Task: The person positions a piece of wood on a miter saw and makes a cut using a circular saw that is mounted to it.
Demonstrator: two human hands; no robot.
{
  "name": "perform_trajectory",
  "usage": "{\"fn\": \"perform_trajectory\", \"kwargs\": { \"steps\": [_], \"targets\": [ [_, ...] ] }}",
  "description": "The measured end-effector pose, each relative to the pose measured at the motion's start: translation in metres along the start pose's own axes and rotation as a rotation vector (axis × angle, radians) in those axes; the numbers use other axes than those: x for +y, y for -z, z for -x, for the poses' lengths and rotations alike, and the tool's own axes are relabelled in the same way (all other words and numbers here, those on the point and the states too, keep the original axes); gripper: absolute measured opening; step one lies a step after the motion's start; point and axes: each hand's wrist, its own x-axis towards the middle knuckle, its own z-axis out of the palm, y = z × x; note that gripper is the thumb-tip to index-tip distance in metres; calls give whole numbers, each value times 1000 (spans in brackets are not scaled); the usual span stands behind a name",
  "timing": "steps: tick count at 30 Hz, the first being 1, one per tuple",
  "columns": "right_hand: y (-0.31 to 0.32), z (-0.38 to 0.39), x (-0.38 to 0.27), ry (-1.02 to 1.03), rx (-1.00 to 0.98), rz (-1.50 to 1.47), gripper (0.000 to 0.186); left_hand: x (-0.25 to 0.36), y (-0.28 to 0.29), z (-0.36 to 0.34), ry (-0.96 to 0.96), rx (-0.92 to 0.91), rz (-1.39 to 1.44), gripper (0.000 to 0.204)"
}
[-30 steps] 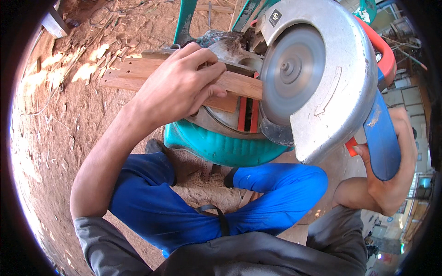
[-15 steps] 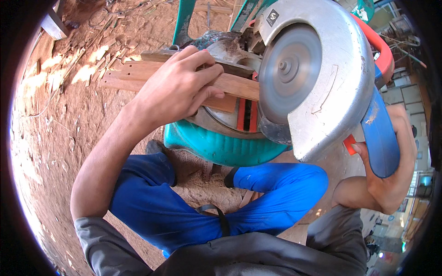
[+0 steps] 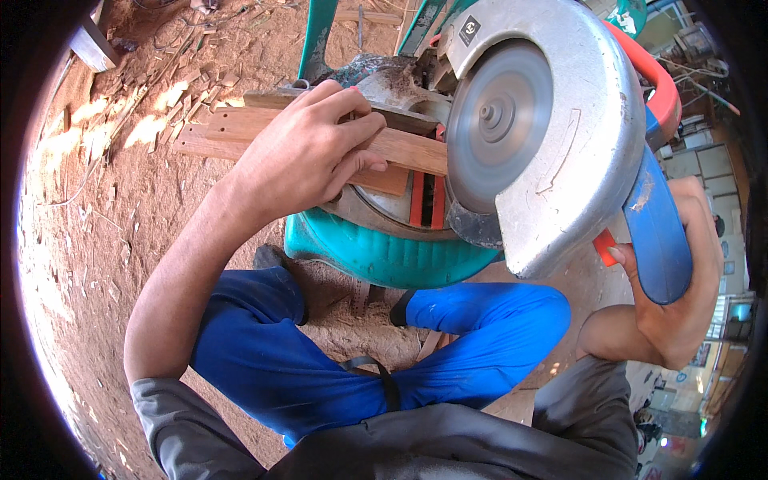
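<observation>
My left hand (image 3: 324, 140) is closed over a reddish-brown wooden strip (image 3: 416, 152), pressing it against the fence of a miter saw. Below that strip lies another board (image 3: 384, 179). The strip's right end meets the edge of the round saw blade (image 3: 500, 120), whose blurred face shows it spinning. A scratched silver guard (image 3: 588, 152) covers the blade's right side. My right hand (image 3: 696, 264) is wrapped round the saw's blue handle (image 3: 660, 232), its thumb by the orange trigger (image 3: 606, 248). The guard and handle partly hide its fingers.
The saw rests on a green plastic chair (image 3: 384, 260), between my knees in blue trousers (image 3: 480, 328). Wood scraps and sawdust cover the ground (image 3: 104, 208) at left. A red carrying handle (image 3: 652, 72) arches over the saw's far right.
The saw head with its spinning blade and handle has shifted slightly left, my right hand moving with it. My left hand and the strip stay nearly in place.
</observation>
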Motion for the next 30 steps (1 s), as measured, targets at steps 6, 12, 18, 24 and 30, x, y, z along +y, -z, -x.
{"fn": "perform_trajectory", "kwargs": {
  "steps": [6, 12, 18, 24, 30],
  "targets": [
    [0, 2, 0, -30, -5, -9, 50, 0, 0, 0, 21, -13, 16, 40],
    [1, 2, 1, 13, -9, 15, 52, -1, -1, 1, -8, -29, -18, 39],
    [0, 3, 2, 5, -5, -2, 53, -1, -2, 1, 12, -52, -4, 39],
    [-13, 2, -1, -78, 160, 46, 39, -1, 1, 2, 27, -15, 9, 40],
    [-10, 0, -2, -84, 135, 33, 39, 2, 3, 2, 35, -25, 23, 40]
  ]
}}
